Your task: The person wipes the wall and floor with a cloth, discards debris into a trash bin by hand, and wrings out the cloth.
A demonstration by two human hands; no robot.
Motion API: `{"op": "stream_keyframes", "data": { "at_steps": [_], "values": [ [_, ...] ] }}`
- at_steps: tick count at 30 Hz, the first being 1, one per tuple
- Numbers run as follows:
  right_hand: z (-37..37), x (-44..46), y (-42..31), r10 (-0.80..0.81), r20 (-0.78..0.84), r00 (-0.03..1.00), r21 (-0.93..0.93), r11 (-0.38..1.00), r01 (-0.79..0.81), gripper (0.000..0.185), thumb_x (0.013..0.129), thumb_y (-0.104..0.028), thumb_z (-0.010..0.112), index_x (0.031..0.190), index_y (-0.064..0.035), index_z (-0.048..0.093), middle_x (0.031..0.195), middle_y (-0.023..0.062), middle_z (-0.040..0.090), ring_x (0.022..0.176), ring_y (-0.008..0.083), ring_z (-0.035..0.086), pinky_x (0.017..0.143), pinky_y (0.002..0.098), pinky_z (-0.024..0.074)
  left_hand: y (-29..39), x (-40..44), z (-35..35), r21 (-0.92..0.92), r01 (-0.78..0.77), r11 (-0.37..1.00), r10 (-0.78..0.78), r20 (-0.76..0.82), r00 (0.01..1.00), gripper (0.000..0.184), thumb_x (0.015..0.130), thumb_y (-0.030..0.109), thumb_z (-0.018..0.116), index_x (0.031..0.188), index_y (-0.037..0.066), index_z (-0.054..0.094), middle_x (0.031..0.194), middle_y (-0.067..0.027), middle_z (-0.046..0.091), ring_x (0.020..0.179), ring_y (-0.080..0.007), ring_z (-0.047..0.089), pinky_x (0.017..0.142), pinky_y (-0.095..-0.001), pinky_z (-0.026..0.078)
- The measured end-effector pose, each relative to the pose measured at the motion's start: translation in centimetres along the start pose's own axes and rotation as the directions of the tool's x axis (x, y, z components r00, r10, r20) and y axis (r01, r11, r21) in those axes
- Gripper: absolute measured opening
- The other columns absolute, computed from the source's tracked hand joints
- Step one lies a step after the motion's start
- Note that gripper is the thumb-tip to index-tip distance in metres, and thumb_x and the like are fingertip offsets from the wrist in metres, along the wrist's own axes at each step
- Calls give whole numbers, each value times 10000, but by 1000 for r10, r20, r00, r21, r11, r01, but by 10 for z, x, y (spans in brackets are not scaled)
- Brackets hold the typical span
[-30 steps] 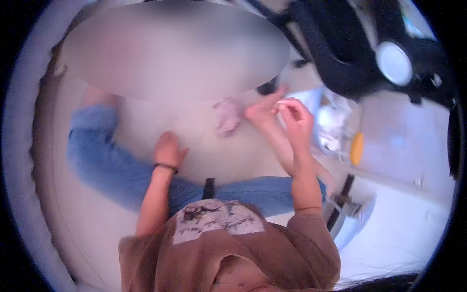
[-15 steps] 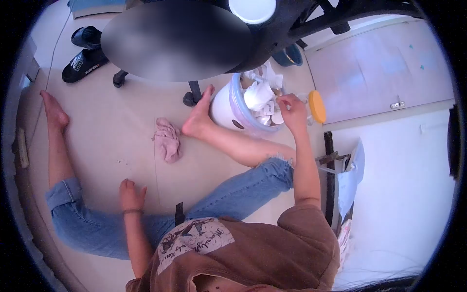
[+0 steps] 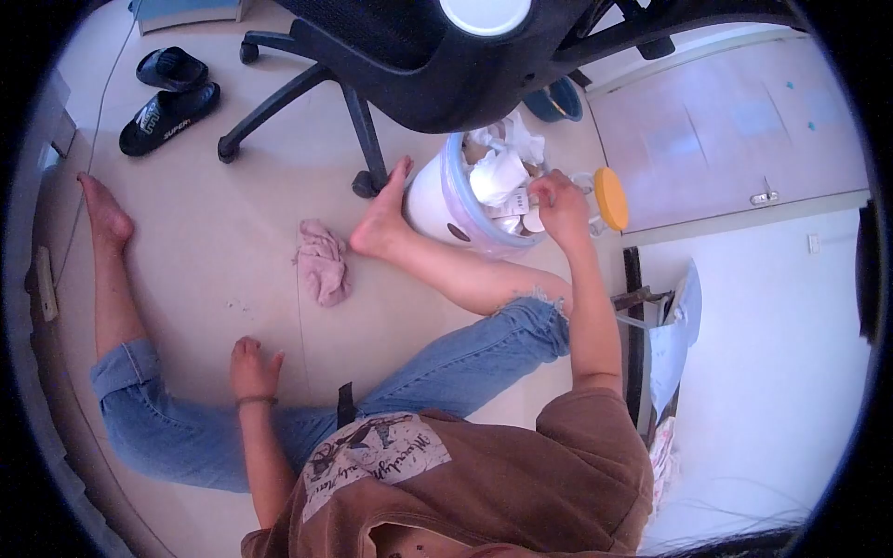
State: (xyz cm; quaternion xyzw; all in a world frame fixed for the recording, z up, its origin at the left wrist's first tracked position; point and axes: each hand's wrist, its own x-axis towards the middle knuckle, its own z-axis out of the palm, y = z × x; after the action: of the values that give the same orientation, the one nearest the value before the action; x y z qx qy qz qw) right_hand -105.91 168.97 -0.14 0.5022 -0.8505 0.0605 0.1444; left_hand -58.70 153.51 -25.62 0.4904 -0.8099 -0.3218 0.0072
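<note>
My right hand hangs over the near right side of a white bin with a clear liner. Its fingers are pinched together, and whatever they hold, if anything, is too small to make out. Crumpled white tissue and other litter fill the bin. My left hand hovers near my left thigh above the floor, thumb apart from the loosely bent fingers, with nothing in it. A crumpled pinkish cloth lies on the floor between my legs, near my right foot.
A black wheeled office chair stands ahead, over the bin's far side. A yellow-lidded clear jar is right of the bin, a blue tub behind it. Black slippers lie far left. A white cabinet door is at right.
My right hand has shifted slightly, its fingers still pinched over the bin. The left hand is nearly unmoved. The view has shifted a little.
</note>
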Motion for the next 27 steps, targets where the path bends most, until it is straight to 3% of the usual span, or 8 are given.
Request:
{"op": "stream_keyframes", "data": {
  "at_steps": [7, 11, 14, 16, 17, 19, 22, 27],
  "values": [
    [1, 1, -7, 161, 106, 981, 85, 982, -170, 75, 767, -102, 600, 818, -112, 654, 848, 112, 639, 820, 311, 614, 711, 417, 483, -15, 0, 11, 62, -76, 995, 77, -20, 997, 480, 710, 307, 746, 1025, -9, 569, 1209, -191, 518, 1123, -343, 497, 949, -409, 422],
    [14, -7, 9, -19, 77, 997, -174, 984, 32, 159, 826, -155, 566, 927, -101, 676, 944, 152, 635, 887, 328, 599, 775, 417, 474, 2, 7, -11, -151, 167, 974, -124, 262, 957, 653, 739, 411, 696, 1213, -4, 523, 1304, -200, 488, 1226, -334, 449, 1013, -409, 382],
    [45, -11, 50, -228, 90, 969, -179, 954, 241, 246, 825, -80, 530, 1046, -40, 630, 1046, 167, 630, 979, 335, 581, 880, 435, 451, 7, -3, -8, -11, 111, 994, -108, 174, 979, 510, 759, 386, 664, 1103, 16, 594, 1167, -184, 571, 1082, -330, 541, 919, -423, 443],
    [95, 3, 23, -290, 23, 957, -21, 957, 291, 305, 827, -168, 513, 1105, -58, 572, 1106, 151, 581, 1027, 322, 541, 913, 432, 417, -15, 6, 54, 87, 16, 996, -7, -104, 995, 475, 765, 376, 657, 1068, 13, 614, 1151, -180, 580, 1047, -321, 555, 919, -427, 435],
    [123, 12, -19, -74, 71, 995, 327, 944, 47, 342, 827, -212, 504, 1134, -67, 543, 1136, 143, 557, 1052, 315, 521, 929, 430, 399, 3, 9, 10, 31, 88, 996, -92, 165, 982, 490, 762, 373, 671, 1052, -14, 600, 1167, -199, 557, 1073, -330, 539, 919, -432, 435],
    [157, 14, -103, 337, 354, 872, 834, 309, -458, 424, 829, -301, 486, 1193, -84, 485, 1195, 127, 508, 1100, 302, 482, 962, 427, 365, 10, 0, 13, 52, 51, 997, -51, -5, 999, 466, 737, 365, 692, 998, -10, 603, 1105, -192, 562, 1062, -333, 534, 897, -427, 445],
    [174, 7, -181, 313, 662, 681, 724, -503, -472, 557, 831, -433, 459, 1281, -110, 399, 1284, 102, 434, 1172, 282, 422, 1011, 422, 314, 14, -3, 11, 29, 14, 999, -12, -62, 998, 455, 713, 367, 696, 951, -7, 594, 1022, -185, 576, 1016, -335, 550, 861, -425, 464],
    [163, 6, -222, 249, 757, 605, 563, -719, -408, 792, 834, -654, 415, 1427, -154, 254, 1433, 62, 312, 1293, 248, 322, 1094, 414, 228, 9, 1, 23, 67, -59, 996, 66, -106, 992, 406, 720, 346, 702, 909, 1, 603, 984, -164, 575, 988, -311, 552, 837, -410, 469]
  ]
}}
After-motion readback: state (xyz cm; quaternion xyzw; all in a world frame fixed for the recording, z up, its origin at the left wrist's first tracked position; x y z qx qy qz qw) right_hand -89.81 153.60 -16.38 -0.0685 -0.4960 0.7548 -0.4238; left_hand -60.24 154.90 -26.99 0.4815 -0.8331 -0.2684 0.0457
